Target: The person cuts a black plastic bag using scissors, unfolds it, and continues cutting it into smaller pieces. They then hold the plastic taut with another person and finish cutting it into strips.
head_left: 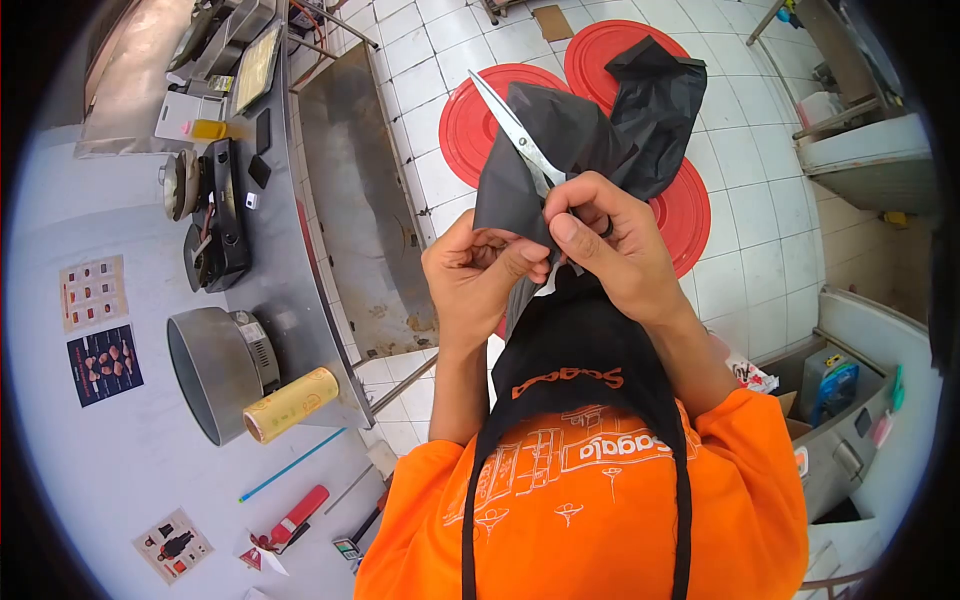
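Observation:
A thin black plastic bag (655,115), creased and bunched, hangs in front of my body. My left hand (480,275) pinches its near edge between thumb and fingers. My right hand (615,245) is closed close beside it, its thumb and index finger meeting over the same edge. Silver scissors (520,130) point up and left from my right hand, lying across the bag; their handles are mostly hidden by the fingers. A small pale strip shows between both hands, too small to name.
Red round lids (460,125) lie on the white tiled floor (735,155) beyond the bag. To the left runs a steel counter (285,250) with a black gas stove (228,215), a metal drum (215,365) and a yellowish film roll (290,405). A grey cabinet (850,450) stands right.

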The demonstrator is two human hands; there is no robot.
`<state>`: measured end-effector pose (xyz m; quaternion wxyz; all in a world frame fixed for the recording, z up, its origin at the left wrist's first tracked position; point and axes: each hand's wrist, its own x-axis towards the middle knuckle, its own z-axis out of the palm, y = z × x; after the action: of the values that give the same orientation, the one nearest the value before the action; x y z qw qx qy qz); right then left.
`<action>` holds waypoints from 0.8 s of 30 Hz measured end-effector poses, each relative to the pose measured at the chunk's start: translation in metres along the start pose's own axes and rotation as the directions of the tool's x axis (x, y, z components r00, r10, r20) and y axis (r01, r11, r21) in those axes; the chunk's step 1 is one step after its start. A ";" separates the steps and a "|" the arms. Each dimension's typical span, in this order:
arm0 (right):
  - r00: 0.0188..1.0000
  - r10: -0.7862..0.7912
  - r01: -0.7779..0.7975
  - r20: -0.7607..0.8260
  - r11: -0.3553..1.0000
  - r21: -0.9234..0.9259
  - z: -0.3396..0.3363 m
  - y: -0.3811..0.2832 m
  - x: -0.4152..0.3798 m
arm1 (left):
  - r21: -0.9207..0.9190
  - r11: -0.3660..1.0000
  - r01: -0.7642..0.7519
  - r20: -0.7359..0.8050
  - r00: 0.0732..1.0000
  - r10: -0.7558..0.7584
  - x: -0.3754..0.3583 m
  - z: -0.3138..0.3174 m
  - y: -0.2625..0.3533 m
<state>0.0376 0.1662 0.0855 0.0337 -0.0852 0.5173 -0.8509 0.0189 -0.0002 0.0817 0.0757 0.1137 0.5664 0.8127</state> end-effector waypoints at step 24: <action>0.943 -0.298 0.326 0.149 0.736 -0.594 -0.004 0.042 -0.030 | -0.179 0.861 0.476 0.080 0.879 -0.469 -0.001 -0.030 -0.012</action>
<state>0.0654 0.1551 0.0432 -0.1272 -0.1953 0.7413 -0.6294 0.0120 -0.0237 0.0600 0.2927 -0.0229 0.4939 0.8185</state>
